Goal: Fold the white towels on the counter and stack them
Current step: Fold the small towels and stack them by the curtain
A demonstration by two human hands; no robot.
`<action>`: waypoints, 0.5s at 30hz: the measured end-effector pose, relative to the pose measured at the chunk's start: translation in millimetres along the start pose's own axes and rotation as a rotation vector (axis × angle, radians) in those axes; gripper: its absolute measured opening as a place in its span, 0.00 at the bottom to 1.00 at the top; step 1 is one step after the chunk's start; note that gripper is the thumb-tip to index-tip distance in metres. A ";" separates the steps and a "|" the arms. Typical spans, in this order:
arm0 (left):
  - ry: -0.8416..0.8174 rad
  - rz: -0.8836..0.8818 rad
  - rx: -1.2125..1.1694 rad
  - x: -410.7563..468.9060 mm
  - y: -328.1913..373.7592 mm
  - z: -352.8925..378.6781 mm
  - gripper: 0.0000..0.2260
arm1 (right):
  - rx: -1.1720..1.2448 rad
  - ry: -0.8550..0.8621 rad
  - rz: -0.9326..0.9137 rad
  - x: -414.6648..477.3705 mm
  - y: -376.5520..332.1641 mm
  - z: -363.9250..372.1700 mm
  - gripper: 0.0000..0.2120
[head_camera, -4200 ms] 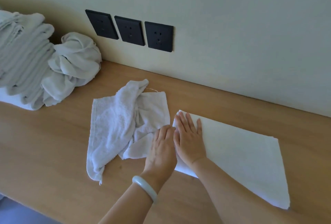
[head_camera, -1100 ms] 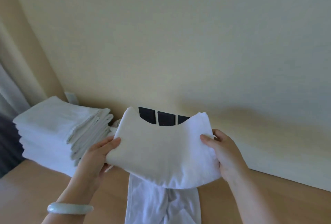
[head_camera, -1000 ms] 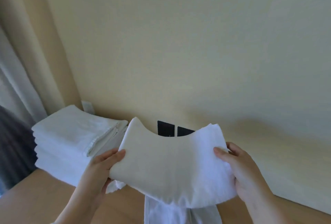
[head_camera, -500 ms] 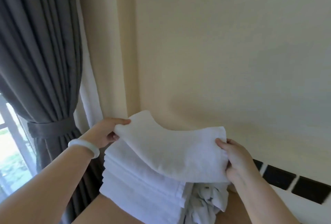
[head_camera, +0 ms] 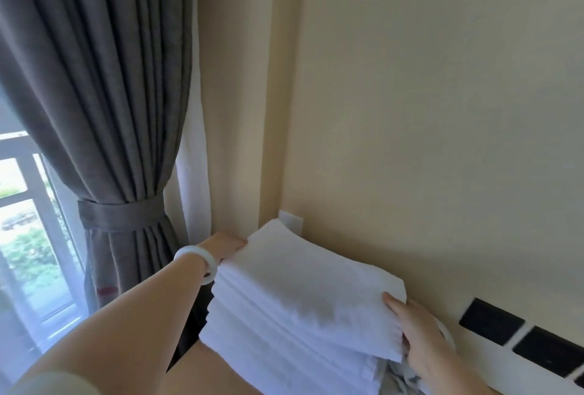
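Observation:
A folded white towel [head_camera: 316, 287] lies on top of the stack of folded white towels [head_camera: 278, 353] in the corner of the counter. My left hand [head_camera: 226, 246], with a pale bangle on its wrist, grips the towel's far left edge. My right hand [head_camera: 417, 328] holds its right edge, thumb on top and fingers underneath. A crumpled white towel [head_camera: 398, 379] shows just below the stack's right end, mostly hidden.
A grey tied-back curtain [head_camera: 104, 142] and a window [head_camera: 25, 221] fill the left. The cream wall [head_camera: 426, 110] runs behind the stack, with black sockets [head_camera: 518, 334] at the lower right. A strip of wooden counter [head_camera: 202, 375] shows below the stack.
The folded towel, lifted from the counter and carried left in both hands, has come down onto the top of the stack. My view has swung left to the curtain.

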State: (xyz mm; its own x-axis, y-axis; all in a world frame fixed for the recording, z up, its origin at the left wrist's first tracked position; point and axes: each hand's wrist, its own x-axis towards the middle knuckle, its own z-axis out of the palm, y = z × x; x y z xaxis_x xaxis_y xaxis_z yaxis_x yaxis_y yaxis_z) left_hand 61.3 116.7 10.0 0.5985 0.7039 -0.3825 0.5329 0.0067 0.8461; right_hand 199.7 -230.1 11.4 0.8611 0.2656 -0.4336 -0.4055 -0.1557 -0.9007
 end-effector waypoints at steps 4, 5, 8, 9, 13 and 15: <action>-0.033 0.060 0.004 -1.9 28.4 -7.9 0.08 | -0.006 0.044 -0.155 -0.5 -9.2 12.0 0.03; -0.003 0.096 0.012 0.9 35.0 -11.8 0.11 | 0.007 0.054 -0.182 -1.5 -11.7 13.7 0.05; 0.046 0.129 0.061 12.4 32.3 -20.8 0.15 | 0.024 0.093 -0.188 -2.6 -8.7 18.0 0.04; 0.030 0.110 0.093 15.8 24.6 -20.8 0.14 | 0.005 0.099 -0.161 -1.5 -2.9 18.1 0.04; 0.004 0.074 0.280 18.1 -4.7 -10.9 0.14 | -0.054 0.103 -0.132 5.3 21.2 16.6 0.07; 0.037 0.082 0.227 17.8 -8.7 -8.7 0.14 | -0.064 0.110 -0.141 7.8 23.3 16.0 0.06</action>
State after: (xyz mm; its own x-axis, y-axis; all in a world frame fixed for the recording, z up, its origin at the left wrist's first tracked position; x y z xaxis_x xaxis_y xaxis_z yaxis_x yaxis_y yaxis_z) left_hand 62.1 135.3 -0.9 0.6250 0.7213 -0.2985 0.6067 -0.2082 0.7672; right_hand 192.1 -216.4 -13.4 0.9378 0.1842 -0.2944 -0.2610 -0.1853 -0.9474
